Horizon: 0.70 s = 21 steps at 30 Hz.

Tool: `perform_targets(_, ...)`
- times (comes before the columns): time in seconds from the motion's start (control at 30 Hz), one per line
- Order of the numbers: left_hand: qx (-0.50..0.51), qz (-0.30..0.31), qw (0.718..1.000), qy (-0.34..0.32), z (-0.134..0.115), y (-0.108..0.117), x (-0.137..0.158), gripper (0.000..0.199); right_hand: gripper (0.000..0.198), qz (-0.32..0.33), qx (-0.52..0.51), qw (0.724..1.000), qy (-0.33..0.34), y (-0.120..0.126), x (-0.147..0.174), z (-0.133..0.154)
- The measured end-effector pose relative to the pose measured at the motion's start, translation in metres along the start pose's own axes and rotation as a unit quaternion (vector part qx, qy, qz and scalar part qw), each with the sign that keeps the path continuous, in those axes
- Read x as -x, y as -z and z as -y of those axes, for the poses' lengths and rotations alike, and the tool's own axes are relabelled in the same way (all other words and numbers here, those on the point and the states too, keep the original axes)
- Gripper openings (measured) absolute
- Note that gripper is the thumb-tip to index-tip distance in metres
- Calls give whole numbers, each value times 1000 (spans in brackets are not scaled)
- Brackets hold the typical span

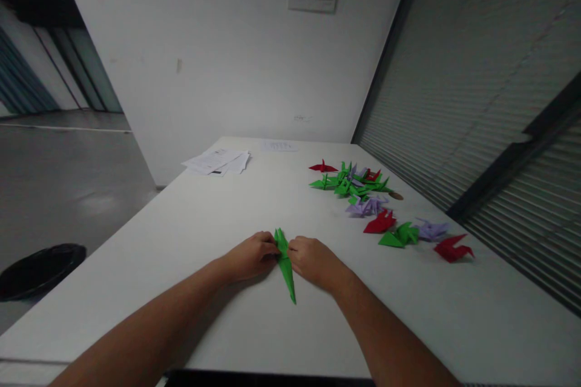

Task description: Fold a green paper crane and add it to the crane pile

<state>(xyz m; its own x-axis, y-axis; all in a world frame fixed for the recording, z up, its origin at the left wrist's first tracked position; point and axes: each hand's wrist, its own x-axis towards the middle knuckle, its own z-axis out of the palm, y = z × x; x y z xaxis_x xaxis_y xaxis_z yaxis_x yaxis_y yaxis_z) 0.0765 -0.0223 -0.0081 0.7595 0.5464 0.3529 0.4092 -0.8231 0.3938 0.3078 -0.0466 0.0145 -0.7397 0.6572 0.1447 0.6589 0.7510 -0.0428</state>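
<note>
A long, narrow piece of folded green paper [286, 272] lies between my two hands, low over the white table. It has two points at its far end and one long point toward me. My left hand [253, 256] grips its left edge with fingers closed. On the opposite edge, my right hand [315, 260] has its fingers pinched on the same paper. The fingertips hide part of the paper's upper middle.
Folded paper cranes in green, red and purple lie in a pile [351, 181] at the back right, with a red crane [454, 249] nearest me. Printed sheets [215, 161] rest at the back left. A black-lined bin [40, 269] stands left of the table [190, 217]. Blinds [476, 103] border the right.
</note>
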Motion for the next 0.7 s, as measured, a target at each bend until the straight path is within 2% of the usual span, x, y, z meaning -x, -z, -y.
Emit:
perform_targets(0.17, -23, 11, 999, 29, -4, 0, -1, 25, 17, 6, 34, 999, 16, -7, -1, -2)
perform_targets(0.23, -15, -4, 997, 71, -5, 0, -2, 24, 18, -5, 38, 999, 10, -9, -2, -1)
perform_targets(0.33, 6, -31, 987, 155, -5, 3, -1, 12, 16, -29, 37, 999, -16, -11, -4, 0)
perform_targets(0.4, 33, -37, 981, 188, -3, 5, 0, 8, 15, -35, 44, 998, -40, -13, -5, 0)
perform_targets(0.53, 150, -74, 968, 188, 3, 0, 0, 15, 12, -38, 58, 994, -85, -17, -6, -1)
perform_targets(0.6, 211, -102, 953, 193, 6, -8, -1, 20, 12, -53, 58, 992, -96, -20, -6, -2)
perform_targets(0.7, 366, -136, 899, 200, 5, -19, -4, 24, 13, -101, 45, 991, -82, -26, -6, -4)
